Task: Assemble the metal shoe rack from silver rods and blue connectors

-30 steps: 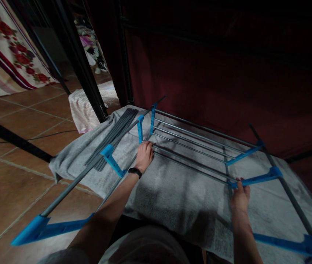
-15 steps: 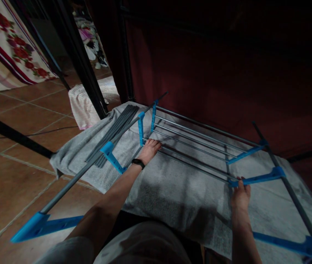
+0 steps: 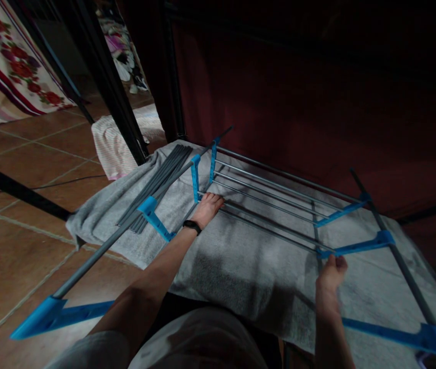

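A rack frame of grey metal tubes and blue plastic brackets lies across a grey towel (image 3: pixel 241 271). My left hand (image 3: pixel 209 206), with a black band at the wrist, is closed over the left end of the near tubes (image 3: pixel 264 220), beside a blue bracket (image 3: pixel 195 179). My right hand (image 3: pixel 332 271) is at the tubes' other end, just below the tip of the right blue bracket (image 3: pixel 367 245). Its fingers are curled in; whether they hold anything is hidden. Further blue brackets (image 3: pixel 156 220) sit along the thick left side tube (image 3: pixel 98 256).
A bundle of loose grey tubes (image 3: pixel 156 189) lies on the towel at left. Black metal posts (image 3: pixel 106 77) rise behind it. A dark red panel (image 3: pixel 279 113) stands along the back. Tiled floor (image 3: pixel 21 246) and a floral cloth (image 3: pixel 14 61) are at left.
My right hand has drawn down and slightly left, its fingers now curled below the bracket's tip instead of over it. My left hand stays on the tubes. The view has shifted slightly.
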A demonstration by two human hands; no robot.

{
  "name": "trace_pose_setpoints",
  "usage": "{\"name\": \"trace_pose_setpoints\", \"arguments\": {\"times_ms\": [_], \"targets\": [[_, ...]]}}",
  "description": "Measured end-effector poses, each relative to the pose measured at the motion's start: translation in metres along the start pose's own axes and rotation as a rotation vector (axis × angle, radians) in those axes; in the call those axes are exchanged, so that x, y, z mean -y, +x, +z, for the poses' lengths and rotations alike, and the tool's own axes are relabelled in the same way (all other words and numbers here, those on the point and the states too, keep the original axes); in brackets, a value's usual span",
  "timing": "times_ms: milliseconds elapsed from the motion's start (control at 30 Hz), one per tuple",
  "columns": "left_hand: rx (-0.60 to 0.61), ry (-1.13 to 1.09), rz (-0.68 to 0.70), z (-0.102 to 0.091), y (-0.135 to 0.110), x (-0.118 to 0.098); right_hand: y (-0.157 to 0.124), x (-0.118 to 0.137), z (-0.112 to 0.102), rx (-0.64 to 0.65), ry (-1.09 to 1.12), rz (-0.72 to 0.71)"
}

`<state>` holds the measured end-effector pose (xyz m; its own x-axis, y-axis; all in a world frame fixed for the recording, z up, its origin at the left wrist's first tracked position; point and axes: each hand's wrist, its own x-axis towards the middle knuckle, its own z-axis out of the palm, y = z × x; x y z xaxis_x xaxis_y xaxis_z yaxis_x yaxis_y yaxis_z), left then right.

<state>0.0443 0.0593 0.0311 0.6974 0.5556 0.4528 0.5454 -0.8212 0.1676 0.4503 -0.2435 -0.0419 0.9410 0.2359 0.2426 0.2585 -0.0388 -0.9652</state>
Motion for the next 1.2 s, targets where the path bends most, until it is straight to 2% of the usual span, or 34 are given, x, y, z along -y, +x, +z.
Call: {"name": "trace_pose_setpoints", "arguments": {"times_ms": [67, 100, 200, 267, 400, 600, 900, 1067, 1200], "targets": [[0.012, 0.015, 0.005, -0.002, 0.000, -0.001, -0.018, 0.002, 0.003, -0.108, -0.111, -0.091], [0.016, 0.022, 0.007, -0.002, 0.000, -0.001, -0.027, 0.006, 0.005, -0.119, -0.191, -0.165], [0.018, 0.034, 0.010, -0.003, 0.000, 0.000, -0.045, 0.022, 0.015, 0.059, -0.484, -0.519], [0.016, 0.030, 0.014, -0.002, 0.000, 0.001, -0.046, 0.034, 0.023, 0.202, -0.630, -0.705], [0.011, -0.012, 0.005, 0.000, 0.001, 0.000, -0.027, 0.047, 0.034, 0.364, -0.818, -0.868], [0.032, -0.024, 0.005, 0.004, 0.006, 0.002, -0.002, 0.046, 0.042, 0.487, -0.954, -0.884], [0.085, -0.010, 0.043, 0.000, 0.010, 0.007, 0.011, 0.048, 0.047, 0.620, -0.802, -0.743], [0.107, 0.013, 0.032, -0.002, 0.011, 0.007, 0.022, 0.050, 0.045, 0.707, -0.780, -0.771], [0.069, 0.005, 0.050, 0.001, 0.007, 0.008, 0.019, 0.052, 0.044, 0.704, -0.807, -0.821]]}}
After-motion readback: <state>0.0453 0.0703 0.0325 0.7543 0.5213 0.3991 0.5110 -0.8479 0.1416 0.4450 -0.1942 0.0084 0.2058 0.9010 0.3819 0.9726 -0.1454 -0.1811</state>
